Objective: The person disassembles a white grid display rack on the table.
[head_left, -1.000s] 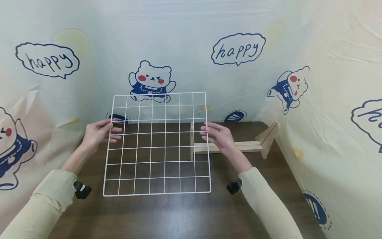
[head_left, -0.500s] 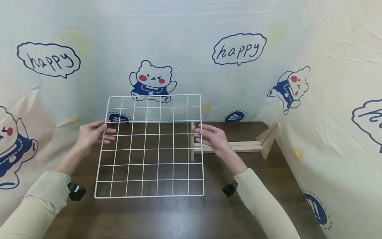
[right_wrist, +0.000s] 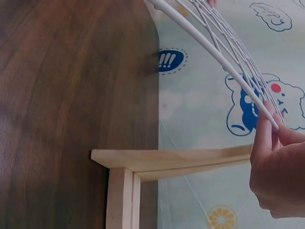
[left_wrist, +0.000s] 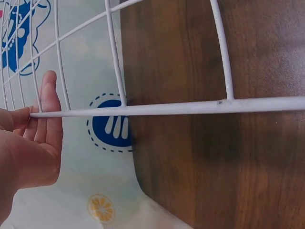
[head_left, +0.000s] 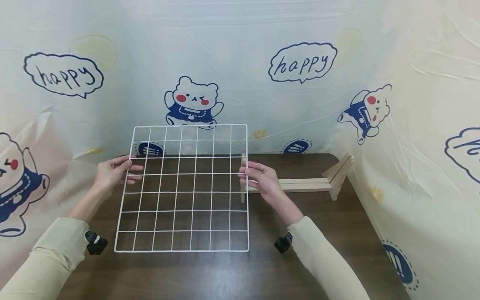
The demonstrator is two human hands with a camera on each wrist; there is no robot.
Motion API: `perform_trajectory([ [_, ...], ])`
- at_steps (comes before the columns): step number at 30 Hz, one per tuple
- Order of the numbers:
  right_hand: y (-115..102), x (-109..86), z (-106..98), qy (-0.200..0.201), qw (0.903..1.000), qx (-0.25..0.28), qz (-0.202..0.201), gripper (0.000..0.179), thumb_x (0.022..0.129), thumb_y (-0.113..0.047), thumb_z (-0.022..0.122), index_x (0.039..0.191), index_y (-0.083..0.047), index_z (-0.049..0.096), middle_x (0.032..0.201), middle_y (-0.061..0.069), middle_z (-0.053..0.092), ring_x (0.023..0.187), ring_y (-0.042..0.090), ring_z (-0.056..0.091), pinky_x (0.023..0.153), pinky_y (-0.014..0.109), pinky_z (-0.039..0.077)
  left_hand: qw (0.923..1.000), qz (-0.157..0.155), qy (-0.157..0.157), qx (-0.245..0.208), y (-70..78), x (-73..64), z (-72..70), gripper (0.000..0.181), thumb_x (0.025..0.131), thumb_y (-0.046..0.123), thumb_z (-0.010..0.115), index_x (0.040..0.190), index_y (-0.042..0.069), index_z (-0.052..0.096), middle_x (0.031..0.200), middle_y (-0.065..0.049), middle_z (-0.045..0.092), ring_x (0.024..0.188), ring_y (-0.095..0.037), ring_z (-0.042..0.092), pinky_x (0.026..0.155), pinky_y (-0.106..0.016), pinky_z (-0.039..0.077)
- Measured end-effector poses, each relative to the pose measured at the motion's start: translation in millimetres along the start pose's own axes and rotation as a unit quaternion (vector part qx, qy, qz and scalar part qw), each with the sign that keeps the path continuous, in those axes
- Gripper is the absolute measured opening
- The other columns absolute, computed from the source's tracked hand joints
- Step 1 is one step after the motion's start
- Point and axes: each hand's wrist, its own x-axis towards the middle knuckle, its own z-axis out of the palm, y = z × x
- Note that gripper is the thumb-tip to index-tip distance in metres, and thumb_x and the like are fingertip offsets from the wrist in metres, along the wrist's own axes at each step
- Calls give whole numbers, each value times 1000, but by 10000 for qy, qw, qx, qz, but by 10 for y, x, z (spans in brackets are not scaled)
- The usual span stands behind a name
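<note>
A white wire grid panel [head_left: 183, 192] is held up over the brown table, tilted, its top edge farther from me. On its left edge, my left hand [head_left: 112, 174] pinches the frame wire between thumb and fingers. My right hand [head_left: 264, 180] pinches the opposite edge at about the same height. The left wrist view shows the left hand [left_wrist: 40, 138] at the far end of the white frame bar. In the right wrist view the right hand [right_wrist: 281, 167] grips the bar above a wooden stand [right_wrist: 171, 162].
The wooden stand [head_left: 305, 184], a crossbar between two end pieces, sits at the back right of the table [head_left: 225, 279]; the grid partly overlaps its left end. A printed cloth [head_left: 240, 50] hangs behind and on both sides. A small black camera hangs at each cuff.
Both hands have carried the grid to the left and slightly lower. The wooden stand has stayed in place.
</note>
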Motion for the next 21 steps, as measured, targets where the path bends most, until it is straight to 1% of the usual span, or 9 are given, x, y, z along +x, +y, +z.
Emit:
perform_trajectory([
  [2,34,-3,26,64,10000,-5,-10,37,91,1,64,127,4,58,104,17,70,92,26,70,90,46,51,10000,-18,10,-1,-20,1,-21,52,101,18,52,144,-5,33,82,-4,74,67,-24,72,58,-34,58],
  [5,96,-9,71,190,9998,29,-100,34,91,0,64,124,3,60,105,18,70,91,26,70,89,45,52,10000,-28,13,-13,-52,8,-57,32,101,16,51,130,4,46,83,-4,74,66,-24,72,58,-34,58],
  [7,141,-3,108,249,9994,109,-196,32,92,0,64,123,4,60,105,19,70,90,26,70,88,44,53,10000,-30,30,-6,-72,14,-88,21,101,15,51,121,9,49,83,-4,74,66,-24,72,58,-33,58],
  [9,187,6,147,299,9990,201,-265,31,92,1,63,123,5,60,105,20,69,89,25,71,86,42,54,10000,-50,62,24,-87,19,-121,15,101,14,51,116,12,50,84,-4,74,67,-25,72,58,-33,58],
  [14,290,22,203,346,9985,316,-276,28,93,1,62,120,5,62,103,19,70,87,25,71,81,38,56,9995,-68,220,224,-157,46,-175,8,101,15,51,108,11,49,82,-1,74,66,-22,72,56,-30,58],
  [19,379,51,232,334,9986,190,-358,26,92,2,62,117,5,63,102,20,70,86,26,71,78,39,57,9984,-135,356,428,-263,74,-224,9,102,17,49,106,8,48,80,2,74,66,-20,72,56,-29,58],
  [21,419,69,240,334,9985,193,-384,26,91,4,62,117,6,63,101,22,70,83,25,72,78,40,57,9982,-156,366,450,-292,71,-239,11,102,17,49,107,7,48,79,1,73,65,-21,71,56,-30,58],
])
